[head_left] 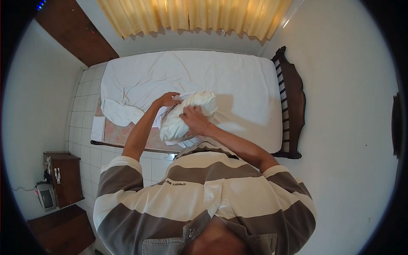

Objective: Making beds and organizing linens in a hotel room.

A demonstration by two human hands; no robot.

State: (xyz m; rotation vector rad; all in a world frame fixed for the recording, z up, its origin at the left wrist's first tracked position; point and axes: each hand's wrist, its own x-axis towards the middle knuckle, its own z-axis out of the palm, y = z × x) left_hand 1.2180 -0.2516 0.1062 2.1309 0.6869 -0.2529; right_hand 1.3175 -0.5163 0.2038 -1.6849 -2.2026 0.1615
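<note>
A plump cream pillow point(205, 102) stands tilted in front of my chest, over the near side of the bed. My right hand point(195, 120) presses into its side, with the fingers curled around a fold of its cover. White cloth point(163, 114) bunches along the pillow's left side; where one fabric ends and the other begins is hard to tell. At the pillow's upper left, my left hand point(168, 100) has its fingers closed on the edge of this white cloth. The pillow hides some of both hands' fingertips.
A white sheet point(242, 72) covers most of the bed and lies rumpled at left point(131, 89), baring a pinkish mattress point(123, 135). The dark wooden headboard point(293, 97) is at right. Yellow curtains point(191, 19) hang beyond; a brown cabinet point(68, 176) and small television point(46, 197) stand lower left.
</note>
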